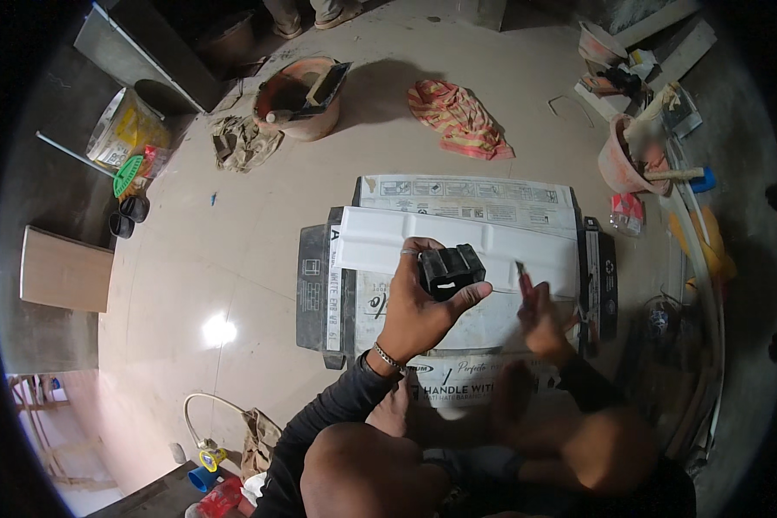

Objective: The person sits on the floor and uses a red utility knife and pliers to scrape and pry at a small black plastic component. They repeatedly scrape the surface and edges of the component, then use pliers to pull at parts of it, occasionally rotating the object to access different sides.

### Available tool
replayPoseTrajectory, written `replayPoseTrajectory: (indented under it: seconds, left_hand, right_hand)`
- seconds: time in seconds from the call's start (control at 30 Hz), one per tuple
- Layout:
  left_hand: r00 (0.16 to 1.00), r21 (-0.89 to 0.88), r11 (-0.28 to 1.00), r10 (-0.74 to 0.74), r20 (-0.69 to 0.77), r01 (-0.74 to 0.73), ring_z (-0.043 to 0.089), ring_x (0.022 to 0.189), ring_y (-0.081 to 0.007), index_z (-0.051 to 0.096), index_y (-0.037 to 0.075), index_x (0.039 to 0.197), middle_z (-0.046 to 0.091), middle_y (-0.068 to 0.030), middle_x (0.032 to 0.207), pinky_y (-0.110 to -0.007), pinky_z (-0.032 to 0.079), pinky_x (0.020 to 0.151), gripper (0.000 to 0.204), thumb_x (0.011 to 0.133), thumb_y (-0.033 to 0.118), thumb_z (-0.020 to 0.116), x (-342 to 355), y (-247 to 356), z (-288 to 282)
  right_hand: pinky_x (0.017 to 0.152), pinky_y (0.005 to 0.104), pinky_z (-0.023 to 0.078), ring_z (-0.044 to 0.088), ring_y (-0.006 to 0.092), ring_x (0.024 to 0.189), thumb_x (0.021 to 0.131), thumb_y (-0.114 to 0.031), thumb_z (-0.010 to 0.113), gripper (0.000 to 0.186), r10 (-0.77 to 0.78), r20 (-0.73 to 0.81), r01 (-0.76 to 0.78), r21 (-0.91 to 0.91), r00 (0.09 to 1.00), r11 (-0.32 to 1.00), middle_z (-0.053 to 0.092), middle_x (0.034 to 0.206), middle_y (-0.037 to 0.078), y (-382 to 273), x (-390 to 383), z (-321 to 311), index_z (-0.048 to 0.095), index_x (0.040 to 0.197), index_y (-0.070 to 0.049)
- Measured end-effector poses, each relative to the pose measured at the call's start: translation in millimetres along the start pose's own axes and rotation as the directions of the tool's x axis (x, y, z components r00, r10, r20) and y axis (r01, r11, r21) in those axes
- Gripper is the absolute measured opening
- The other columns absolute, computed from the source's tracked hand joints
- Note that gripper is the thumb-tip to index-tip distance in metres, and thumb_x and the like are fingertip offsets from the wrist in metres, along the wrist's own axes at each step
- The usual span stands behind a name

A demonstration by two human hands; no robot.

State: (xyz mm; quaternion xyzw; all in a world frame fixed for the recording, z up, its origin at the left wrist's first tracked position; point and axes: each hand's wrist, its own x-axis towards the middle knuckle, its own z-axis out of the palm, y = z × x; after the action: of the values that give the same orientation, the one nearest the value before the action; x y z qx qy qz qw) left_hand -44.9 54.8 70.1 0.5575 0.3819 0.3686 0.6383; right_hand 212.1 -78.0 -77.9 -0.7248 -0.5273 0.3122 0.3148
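Observation:
My left hand (423, 302) grips a black block-like piece (454, 274) with grooved sides and a small white patch. It is held up over a long white embossed tile (380, 237), fingers behind it and the thumb along its near right edge. To the right, my right hand (544, 324) is closed round a slim red-handled tool (526, 281). The tool's dark tip points up and away, over the tile; motion blurs its exact kind. Under the tile lies a flattened white and black printed carton (492, 192), partly hidden by my arms and knees.
Beyond the carton sit a mortar bucket (319, 129) with tools across it, a crumpled cloth (211, 142) and a striped cloth (459, 119). A pink bucket (622, 168) stands right. At left are a white bucket (116, 129) and leaning board (65, 268). Another person's feet (337, 15) show at the top.

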Motion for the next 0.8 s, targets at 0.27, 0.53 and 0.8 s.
replayPoseTrajectory:
  seconds: [0.27,0.53,0.8]
  left_hand:
    - [0.946,-0.239,0.96,-0.067,0.316,0.147,0.062,0.114,-0.0201,0.037,0.0,0.134,0.059,-0.012,0.119,-0.036,0.052,0.1,0.064,0.093,0.011,0.085,5,-11,17]
    - [0.928,0.104,0.994,-0.003,0.372,-0.039,0.067,0.107,-0.0161,0.046,0.003,0.134,0.067,-0.0085,0.118,-0.034,0.056,0.095,0.086,0.074,0.025,0.103,-1,-7,-4]
    - [0.97,0.134,0.963,0.22,0.107,-0.233,0.068,0.105,-0.0158,0.05,0.0,0.137,0.069,-0.0086,0.114,-0.031,0.057,0.093,0.086,0.068,0.012,0.099,2,9,-20]
  right_hand:
    - [0.043,0.0249,0.04,0.055,0.0073,0.052,0.107,-0.027,0.067,0.042,0.12,0.195,-0.228,0.787,0.973,0.573,0.062,0.085,0.001,-165,18,-64,0.057,0.141,-0.005]
    - [0.072,0.023,0.045,0.057,0.0066,0.081,0.115,-0.046,0.047,0.049,-0.102,0.216,-0.06,0.635,0.971,0.77,0.062,0.094,-0.002,-201,30,-64,0.066,0.129,-0.004]
    - [0.07,0.0317,0.047,0.054,0.0173,0.073,0.107,-0.04,0.063,0.038,-0.284,0.305,0.236,0.183,0.909,0.954,0.06,0.082,0.007,-229,19,-86,0.063,0.113,-0.002]
